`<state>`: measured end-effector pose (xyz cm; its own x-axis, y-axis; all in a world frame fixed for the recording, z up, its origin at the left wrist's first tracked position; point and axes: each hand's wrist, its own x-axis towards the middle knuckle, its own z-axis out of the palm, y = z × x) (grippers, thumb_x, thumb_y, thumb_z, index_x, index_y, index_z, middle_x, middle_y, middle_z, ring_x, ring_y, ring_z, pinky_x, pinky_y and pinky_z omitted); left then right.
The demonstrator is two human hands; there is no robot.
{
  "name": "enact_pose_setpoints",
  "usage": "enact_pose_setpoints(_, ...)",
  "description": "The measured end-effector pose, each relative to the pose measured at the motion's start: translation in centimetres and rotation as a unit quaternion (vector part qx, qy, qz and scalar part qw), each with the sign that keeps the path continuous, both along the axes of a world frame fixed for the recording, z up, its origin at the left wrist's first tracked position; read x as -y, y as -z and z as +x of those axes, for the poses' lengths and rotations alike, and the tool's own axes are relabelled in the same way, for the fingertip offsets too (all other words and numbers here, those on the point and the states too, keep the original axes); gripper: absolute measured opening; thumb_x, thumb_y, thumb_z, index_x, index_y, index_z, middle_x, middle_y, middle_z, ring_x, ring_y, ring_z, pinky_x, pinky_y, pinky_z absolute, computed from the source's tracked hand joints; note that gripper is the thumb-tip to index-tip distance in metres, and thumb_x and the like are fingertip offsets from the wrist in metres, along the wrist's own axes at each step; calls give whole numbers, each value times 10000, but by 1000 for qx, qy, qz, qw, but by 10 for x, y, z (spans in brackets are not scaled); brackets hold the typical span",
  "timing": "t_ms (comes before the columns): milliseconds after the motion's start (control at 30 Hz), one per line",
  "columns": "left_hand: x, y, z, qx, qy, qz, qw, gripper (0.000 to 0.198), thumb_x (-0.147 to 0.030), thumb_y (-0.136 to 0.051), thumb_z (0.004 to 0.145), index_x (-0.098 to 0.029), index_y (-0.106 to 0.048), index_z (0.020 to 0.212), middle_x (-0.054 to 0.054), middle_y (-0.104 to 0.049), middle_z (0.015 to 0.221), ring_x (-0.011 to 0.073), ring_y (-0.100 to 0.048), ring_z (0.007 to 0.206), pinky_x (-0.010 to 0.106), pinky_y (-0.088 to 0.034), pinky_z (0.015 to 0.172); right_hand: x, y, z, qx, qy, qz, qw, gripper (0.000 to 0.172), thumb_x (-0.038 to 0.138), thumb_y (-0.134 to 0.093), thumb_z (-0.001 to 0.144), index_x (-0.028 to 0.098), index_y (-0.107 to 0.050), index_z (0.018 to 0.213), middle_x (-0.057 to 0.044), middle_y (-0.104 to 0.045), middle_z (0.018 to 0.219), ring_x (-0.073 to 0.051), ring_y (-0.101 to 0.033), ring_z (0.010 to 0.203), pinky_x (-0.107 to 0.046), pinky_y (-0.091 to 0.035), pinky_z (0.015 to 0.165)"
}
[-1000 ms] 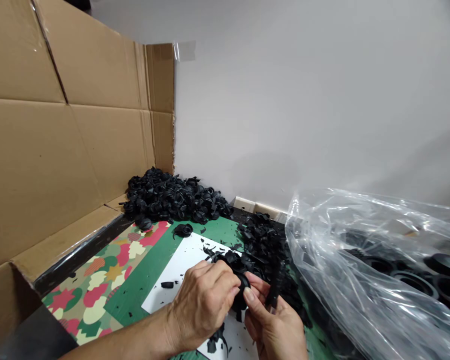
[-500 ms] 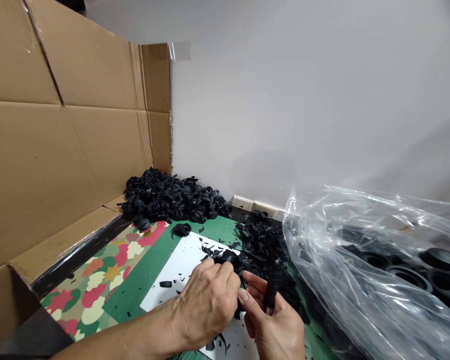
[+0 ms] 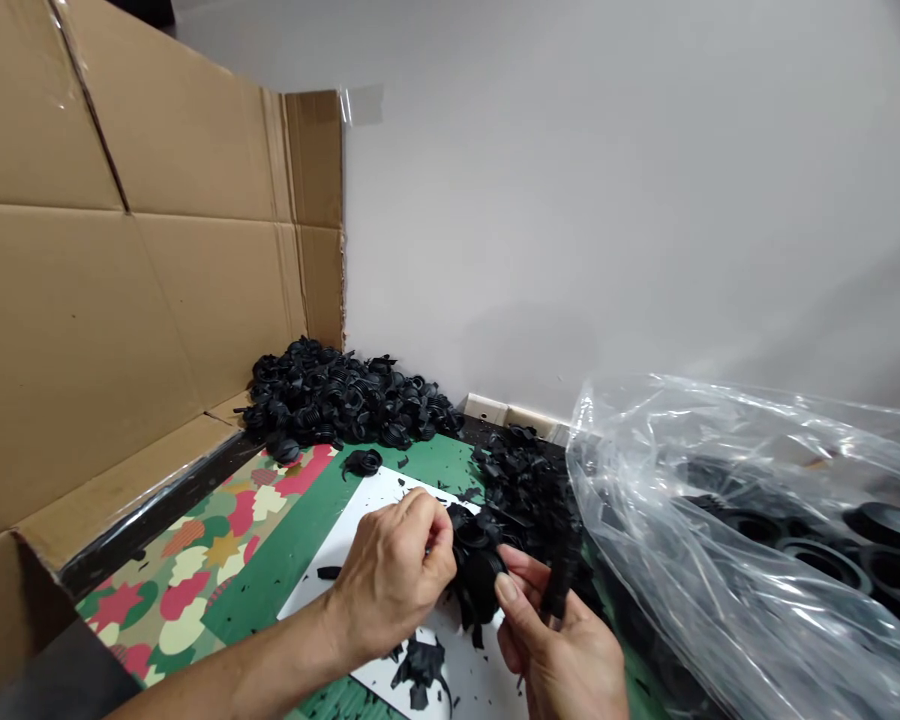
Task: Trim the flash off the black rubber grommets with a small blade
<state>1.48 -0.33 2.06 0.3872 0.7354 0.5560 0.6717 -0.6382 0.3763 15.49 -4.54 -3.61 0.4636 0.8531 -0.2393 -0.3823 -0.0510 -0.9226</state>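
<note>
Brown cardboard beside grey wall

The part and scraps were black, the mat green, the sheet white; pink, green, cream and orange shapes patterned the tan paper.

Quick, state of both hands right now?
Left hand: closed; can't tell whether it grips anything.
Right hand: closed, holding a round black part and a dark stick-like tool.

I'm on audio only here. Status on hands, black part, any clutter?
Right hand gripping black round part, dark handle also in grasp. Left hand curled beside part, contents unclear. Black scraps litter white sheet below.
</note>
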Motion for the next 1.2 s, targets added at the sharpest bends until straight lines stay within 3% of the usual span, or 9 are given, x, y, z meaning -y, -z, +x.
enact_pose_setpoints(100, 6, -3, -1, 55, 64, -56, 995, 173, -105, -476, 865, -192, -559, 740, -4, -601, 685, 131, -567, 595, 233, -425, 556, -2, 5, 0, -30, -15, 3, 999, 541, 424, -864, 500, 132, -711, 929, 21, -598, 619, -73, -427, 389, -234, -311, 382)
enact_pose_setpoints(200, 11, 0, 2, 39, 83, -41, 995, 147, -96, -518, 857, -176, -619, 787, 18, -647, 732, 146, -600, 633, 250, -434, 588, -2, 7, 0, -56, -25, 6, 998, 541, 414, -869, 500, 133, -704, 931, 20, -602, 636, -68, -419, 388, -237, -308, 385)
enact_pose_setpoints(500, 12, 4, 6, -66, 79, 48, 993, 192, -85, -484, 860, -170, -634, 774, 22, -651, 699, 173, -600, 599, 294, -425, 565, -3, 7, 1, -97, -39, -1, 995, 578, 347, -918, 453, 118, -692, 934, 56, -575, 585, -45, -384, 360, -211, -282, 359)
enact_pose_setpoints(600, 11, 2, 8, -108, 72, 40, 991, 191, -85, -480, 852, -172, -622, 760, 23, -651, 696, 179, -603, 591, 300, -434, 562, -1, 3, -1, -64, -10, 5, 998, 584, 372, -905, 454, 107, -694, 930, 46, -582, 586, -47, -398, 355, -200, -293, 349)
enact_pose_setpoints(800, 10, -1, 12, -178, 62, 58, 980, 167, -74, -479, 812, -166, -598, 742, 38, -647, 695, 198, -606, 594, 307, -454, 551, 3, -6, -9, 67, 28, 0, 997, 429, 413, -805, 555, 157, -742, 892, -10, -665, 703, -77, -413, 413, -240, -316, 399)
enact_pose_setpoints(1033, 13, 9, 20, -154, 25, 164, 974, 206, -35, -417, 723, -161, -572, 673, 43, -581, 586, 209, -552, 504, 316, -439, 472, 7, -12, -13, 103, 27, 21, 994, 457, 451, -773, 574, 144, -730, 909, -23, -666, 701, -102, -450, 450, -247, -380, 414)
enact_pose_setpoints(1133, 9, 9, 21, -146, 17, 161, 976, 218, -39, -398, 716, -163, -572, 674, 56, -586, 596, 221, -552, 508, 328, -434, 474, 8, -14, -8, 94, 30, 23, 995, 476, 446, -796, 564, 139, -717, 919, -10, -652, 669, -96, -445, 439, -240, -388, 403)
enact_pose_setpoints(1200, 6, 6, 18, -111, 4, 112, 987, 224, -50, -380, 740, -168, -564, 691, 50, -590, 603, 209, -547, 500, 317, -424, 477, 6, -13, -5, 83, 37, 17, 996, 489, 440, -815, 556, 133, -704, 920, 2, -637, 644, -89, -454, 424, -234, -384, 400)
